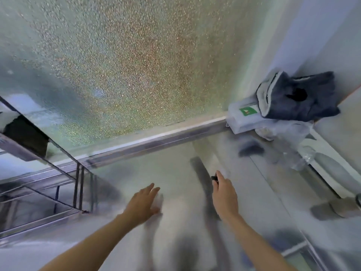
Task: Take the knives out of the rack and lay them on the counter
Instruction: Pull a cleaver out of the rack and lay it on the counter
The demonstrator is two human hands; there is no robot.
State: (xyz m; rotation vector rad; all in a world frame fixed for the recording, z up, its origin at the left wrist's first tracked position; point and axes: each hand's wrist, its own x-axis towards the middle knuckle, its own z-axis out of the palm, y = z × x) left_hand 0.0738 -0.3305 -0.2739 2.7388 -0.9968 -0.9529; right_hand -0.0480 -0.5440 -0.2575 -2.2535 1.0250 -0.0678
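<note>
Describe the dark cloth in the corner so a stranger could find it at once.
Follow the frosted window along its sill to the right corner. There the dark grey cloth lies crumpled on a white box with a green label. It is the only dark, soft thing among pale items.

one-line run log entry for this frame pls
left hand: open, flat over steel counter | right hand: pinching small dark object, identity unclear | rack: at left | knives: none discernible, motion blur

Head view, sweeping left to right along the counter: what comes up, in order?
Metal rack → left hand → right hand, closed on a dark handle → grey cloth in the far right corner.
</note>
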